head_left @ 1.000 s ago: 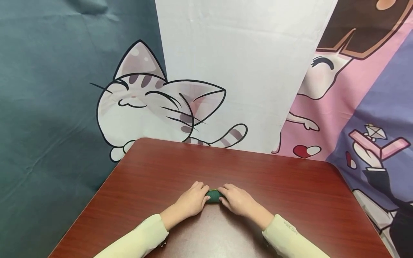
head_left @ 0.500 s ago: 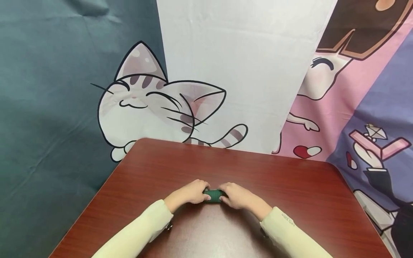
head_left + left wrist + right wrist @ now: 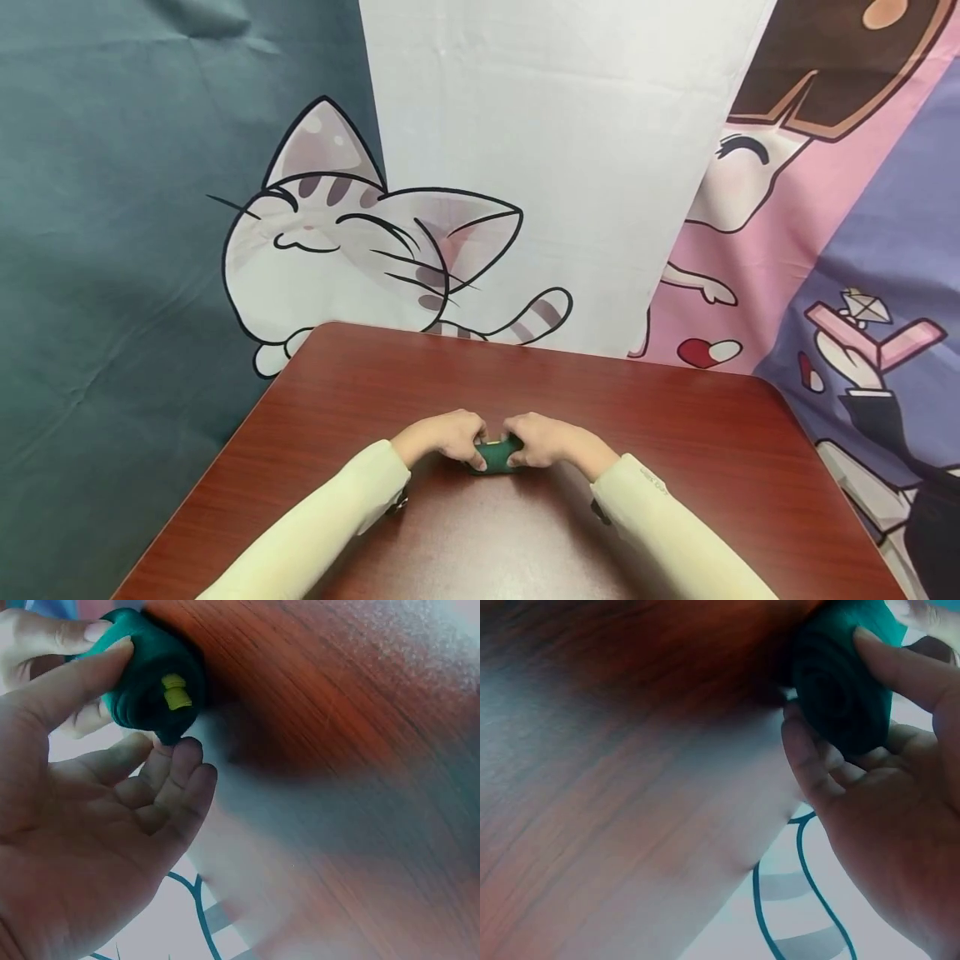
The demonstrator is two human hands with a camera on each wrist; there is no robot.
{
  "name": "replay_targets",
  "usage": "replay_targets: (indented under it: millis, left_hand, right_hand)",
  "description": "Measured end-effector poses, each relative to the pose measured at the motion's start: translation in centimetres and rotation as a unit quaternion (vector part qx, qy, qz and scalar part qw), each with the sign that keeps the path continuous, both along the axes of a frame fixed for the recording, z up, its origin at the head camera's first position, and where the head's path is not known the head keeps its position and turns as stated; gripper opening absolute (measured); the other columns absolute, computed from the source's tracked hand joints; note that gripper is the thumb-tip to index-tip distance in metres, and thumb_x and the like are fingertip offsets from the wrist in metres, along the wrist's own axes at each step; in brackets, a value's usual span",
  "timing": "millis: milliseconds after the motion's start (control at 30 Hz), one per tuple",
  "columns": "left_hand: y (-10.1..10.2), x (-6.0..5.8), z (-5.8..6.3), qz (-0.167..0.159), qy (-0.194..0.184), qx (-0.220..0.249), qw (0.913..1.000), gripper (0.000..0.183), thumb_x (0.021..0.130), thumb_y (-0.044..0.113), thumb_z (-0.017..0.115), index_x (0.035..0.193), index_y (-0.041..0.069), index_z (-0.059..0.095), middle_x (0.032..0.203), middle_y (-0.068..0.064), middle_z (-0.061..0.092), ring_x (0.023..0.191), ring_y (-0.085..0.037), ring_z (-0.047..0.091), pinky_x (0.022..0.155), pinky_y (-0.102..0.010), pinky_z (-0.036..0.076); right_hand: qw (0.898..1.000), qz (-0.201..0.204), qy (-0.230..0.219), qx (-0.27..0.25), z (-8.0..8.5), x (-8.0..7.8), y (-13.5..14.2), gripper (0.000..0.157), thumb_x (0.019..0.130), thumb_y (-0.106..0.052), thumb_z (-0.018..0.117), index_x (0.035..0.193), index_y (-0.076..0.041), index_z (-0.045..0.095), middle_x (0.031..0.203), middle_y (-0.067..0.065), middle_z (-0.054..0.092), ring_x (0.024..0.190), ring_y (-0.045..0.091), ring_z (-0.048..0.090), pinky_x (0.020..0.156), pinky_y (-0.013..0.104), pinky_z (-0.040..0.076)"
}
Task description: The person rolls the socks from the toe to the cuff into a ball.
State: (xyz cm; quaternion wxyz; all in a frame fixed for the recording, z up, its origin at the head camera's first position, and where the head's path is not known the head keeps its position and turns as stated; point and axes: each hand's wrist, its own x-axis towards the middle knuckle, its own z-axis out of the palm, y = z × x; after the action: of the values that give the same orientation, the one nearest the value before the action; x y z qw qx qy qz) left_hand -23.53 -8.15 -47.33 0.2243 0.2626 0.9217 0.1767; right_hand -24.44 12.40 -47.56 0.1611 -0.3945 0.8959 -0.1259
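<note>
A small roll of dark green cloth (image 3: 497, 457) lies crosswise at the middle of the table, between both hands. My left hand (image 3: 453, 435) grips its left end, the thumb on the near side and the fingers round the far side. At the right end, my right hand (image 3: 543, 439) holds it the same way. In the left wrist view, the roll's end shows coiled layers with a yellow piece (image 3: 176, 691) in it. The right wrist view shows the other end as a spiral of green layers (image 3: 832, 686). The palms hide the roll from neither wrist camera.
The reddish-brown wooden table (image 3: 480, 542) has a glossy surface and rounded far corners. Behind it hangs a printed backdrop with a cartoon cat (image 3: 330, 250) and a cartoon figure at right. Light-coloured sleeves (image 3: 322, 525) cover both forearms.
Both wrists have shifted forward and inward, with the forearms reaching farther over the table. The thumbs have settled on the near side of the roll, which stays about where it was.
</note>
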Motion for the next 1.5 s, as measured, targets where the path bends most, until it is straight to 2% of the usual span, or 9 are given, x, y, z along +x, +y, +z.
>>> replay_targets:
  millis: [367,567,700,867,1033,1200,1367,1433,1500]
  left_hand:
    - [-0.1,0.0,-1.1,-0.024,0.070,0.043,0.9963,0.027,0.074,0.022,0.086,0.089,0.015,0.065,0.083,0.006,0.057,0.079,-0.008,0.050,0.074,-0.025,0.044]
    - [-0.4,0.4,-1.4,0.002,0.086,0.077,0.9933,0.034,0.074,0.022,0.087,0.098,0.016,0.062,0.088,0.006,0.063,0.079,-0.008,0.056,0.074,-0.025,0.048]
    - [-0.4,1.4,-0.8,0.013,0.136,0.102,0.9854,0.040,0.079,0.021,0.085,0.112,0.015,0.063,0.102,0.003,0.065,0.093,-0.011,0.059,0.083,-0.029,0.050]
    - [-0.1,3.0,0.3,-0.002,0.228,0.104,0.9680,0.050,0.083,0.020,0.081,0.130,0.012,0.063,0.111,0.001,0.063,0.103,-0.013,0.056,0.087,-0.030,0.050]
    - [-0.1,4.4,1.5,-0.031,0.318,0.107,0.9416,0.041,0.082,0.016,0.077,0.121,0.015,0.068,0.104,0.005,0.060,0.096,-0.010,0.052,0.079,-0.025,0.050]
    - [-0.5,5.5,2.4,-0.068,0.389,0.152,0.9062,0.041,0.079,0.011,0.078,0.118,0.018,0.068,0.108,0.007,0.062,0.100,-0.008,0.055,0.080,-0.024,0.053]
    - [-0.6,5.8,2.9,-0.114,0.438,0.202,0.8685,0.042,0.077,0.007,0.077,0.117,0.020,0.069,0.112,0.010,0.065,0.105,-0.007,0.058,0.084,-0.023,0.053]
    - [-0.6,5.8,3.0,-0.130,0.454,0.222,0.8533,0.042,0.077,0.006,0.077,0.116,0.020,0.070,0.112,0.011,0.066,0.106,-0.007,0.059,0.087,-0.022,0.052]
    - [-0.4,5.7,3.1,-0.145,0.467,0.244,0.8377,0.043,0.076,0.004,0.077,0.116,0.019,0.070,0.112,0.010,0.067,0.106,-0.008,0.059,0.090,-0.021,0.052]
  right_hand:
    - [1.000,-0.020,-0.019,0.011,0.0,-0.1,0.3,0.030,0.080,-0.027,0.085,0.102,-0.012,0.070,0.093,-0.005,0.056,0.086,0.011,0.052,0.078,0.029,0.047]
    - [0.997,-0.042,0.008,-0.061,-0.8,0.5,1.2,0.036,0.078,-0.026,0.086,0.104,-0.012,0.065,0.098,-0.004,0.063,0.087,0.011,0.056,0.077,0.029,0.048]
    - [0.988,-0.069,0.038,-0.133,-1.2,1.3,2.1,0.039,0.076,-0.022,0.086,0.106,-0.013,0.062,0.101,-0.002,0.066,0.087,0.012,0.059,0.076,0.029,0.050]
    - [0.968,-0.096,0.099,-0.208,-0.8,3.0,2.7,0.041,0.075,-0.015,0.085,0.108,-0.012,0.061,0.102,-0.003,0.064,0.090,0.013,0.060,0.080,0.033,0.052]
    - [0.945,-0.107,0.172,-0.257,-0.3,5.3,2.6,0.043,0.074,-0.009,0.084,0.109,-0.012,0.059,0.103,-0.004,0.060,0.089,0.011,0.057,0.079,0.032,0.052]
    - [0.930,-0.112,0.118,-0.329,0.5,7.5,2.6,0.048,0.080,-0.017,0.086,0.116,-0.016,0.055,0.111,-0.005,0.057,0.094,0.010,0.057,0.079,0.029,0.054]
    - [0.892,-0.122,-0.033,-0.434,1.5,9.0,3.2,0.024,0.097,-0.017,0.068,0.118,-0.013,0.056,0.112,0.002,0.059,0.096,0.013,0.061,0.080,0.028,0.055]
    - [0.861,-0.126,-0.115,-0.479,1.8,9.3,3.5,0.016,0.104,-0.017,0.056,0.117,-0.008,0.057,0.110,0.005,0.061,0.097,0.013,0.062,0.081,0.027,0.055]
    - [0.816,-0.129,-0.214,-0.521,2.0,9.6,3.7,0.020,0.109,-0.021,0.047,0.118,-0.006,0.056,0.112,0.005,0.063,0.100,0.011,0.063,0.084,0.026,0.054]
